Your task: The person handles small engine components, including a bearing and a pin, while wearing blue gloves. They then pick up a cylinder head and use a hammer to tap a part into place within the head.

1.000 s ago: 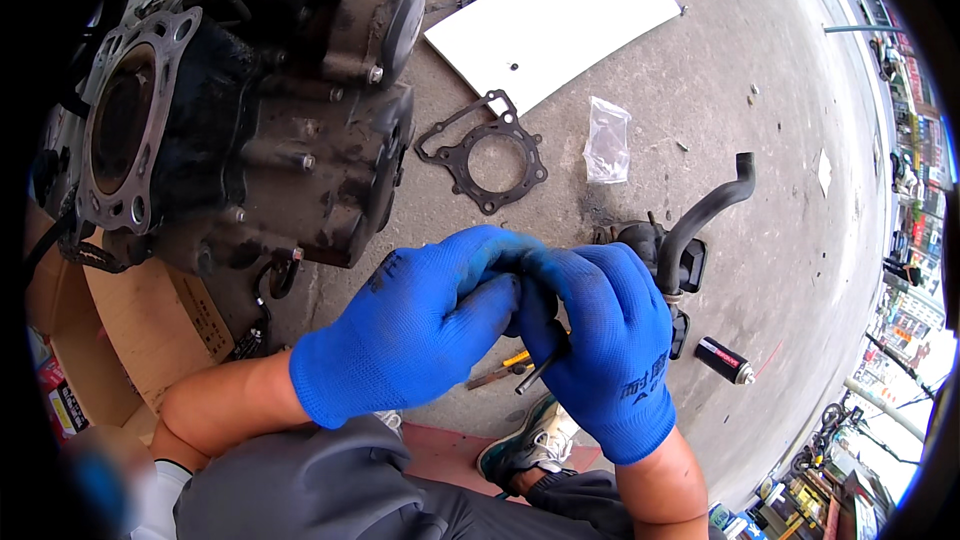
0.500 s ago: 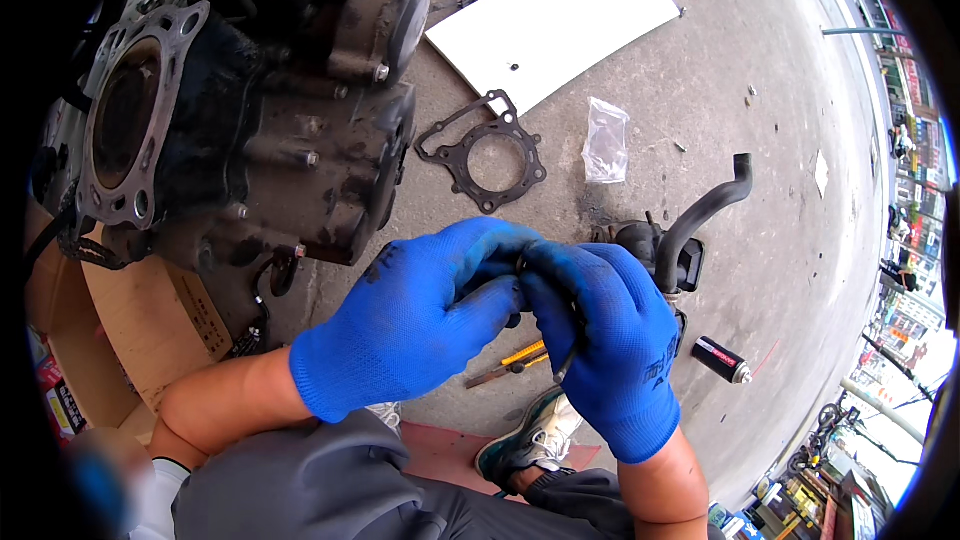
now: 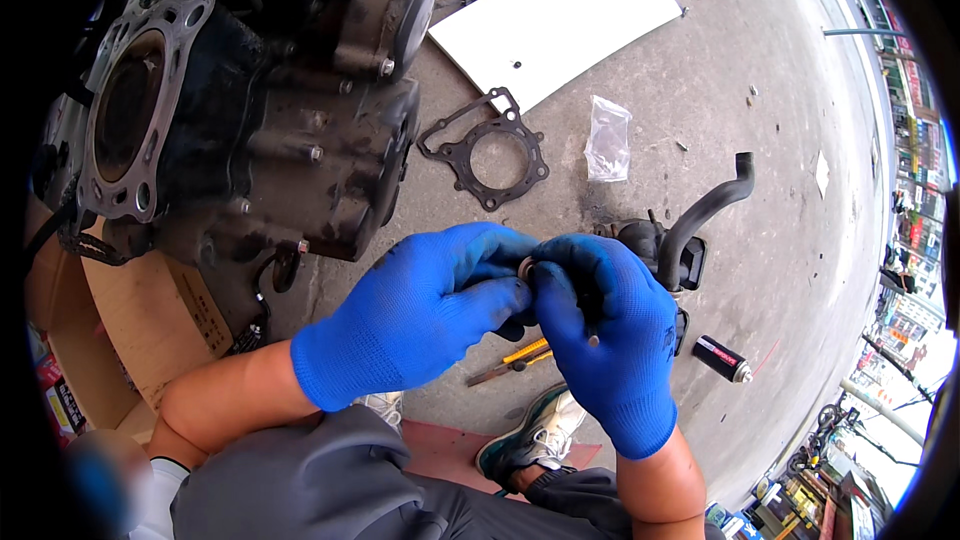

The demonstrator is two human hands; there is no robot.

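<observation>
Both hands wear blue work gloves darkened at the fingers, and their fingertips meet in front of me. My left hand (image 3: 410, 305) is closed, its thumb and fingers pinching a small round metal part (image 3: 525, 268). From the other side my right hand (image 3: 615, 340) grips the same part with thumb and forefinger. The tip of a thin rod (image 3: 593, 341) peeks out of the right palm; whether it joins the round part I cannot tell. Beyond the hands, a dark flat gasket (image 3: 462, 158) with a large round hole lies on the concrete, one edge at a white board (image 3: 560, 25).
A large dirty engine block (image 3: 270, 150) with an open cylinder stands at left, beside a cardboard box (image 3: 150, 310). On the floor lie a clear plastic bag (image 3: 608, 140), a black part with a curved hose (image 3: 705, 208), a spray can (image 3: 721, 359) and a yellow-handled cutter (image 3: 525, 352).
My right hand has turned slightly, and less of the rod in its palm shows. The round metal part between the fingertips has come into clearer view.
</observation>
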